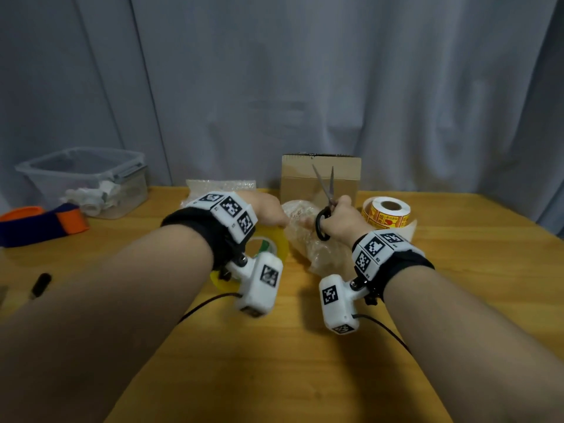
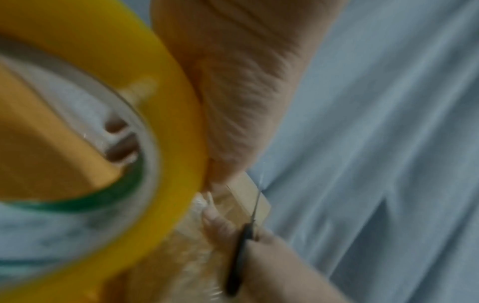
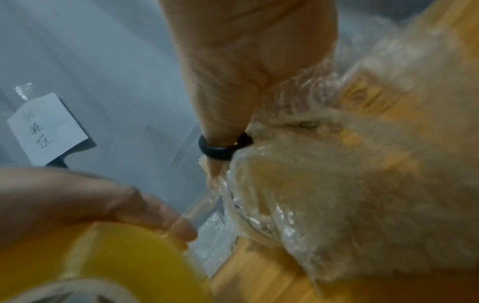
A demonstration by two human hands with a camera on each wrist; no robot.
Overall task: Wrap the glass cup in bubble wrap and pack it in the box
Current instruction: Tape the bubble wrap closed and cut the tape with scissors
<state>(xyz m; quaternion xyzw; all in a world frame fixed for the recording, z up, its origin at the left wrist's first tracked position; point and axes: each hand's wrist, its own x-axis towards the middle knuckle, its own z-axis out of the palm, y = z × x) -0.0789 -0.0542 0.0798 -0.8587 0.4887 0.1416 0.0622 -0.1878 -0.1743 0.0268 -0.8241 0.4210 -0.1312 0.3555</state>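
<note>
A bundle of bubble wrap (image 1: pixel 317 248) lies on the wooden table between my hands; the glass cup does not show through it. My left hand (image 1: pixel 268 209) grips a yellow roll of tape (image 1: pixel 282 242) just left of the bundle. In the right wrist view a clear strip of tape (image 3: pixel 199 205) runs from the tape roll (image 3: pixel 116 256) to the bundle (image 3: pixel 337 184). My right hand (image 1: pixel 338 215) holds scissors (image 1: pixel 325 190) with the blades up and parted, its thumb through a black handle ring (image 3: pixel 220 151). The closed cardboard box (image 1: pixel 345 175) stands just behind.
A roll of yellow labels (image 1: pixel 386 210) sits right of the bundle. Spare bubble wrap (image 1: pixel 219 186) lies behind my left hand. A clear plastic tub (image 1: pixel 85 178), a blue and orange strap (image 1: pixel 39 224) and a black marker (image 1: pixel 39 283) are at the left.
</note>
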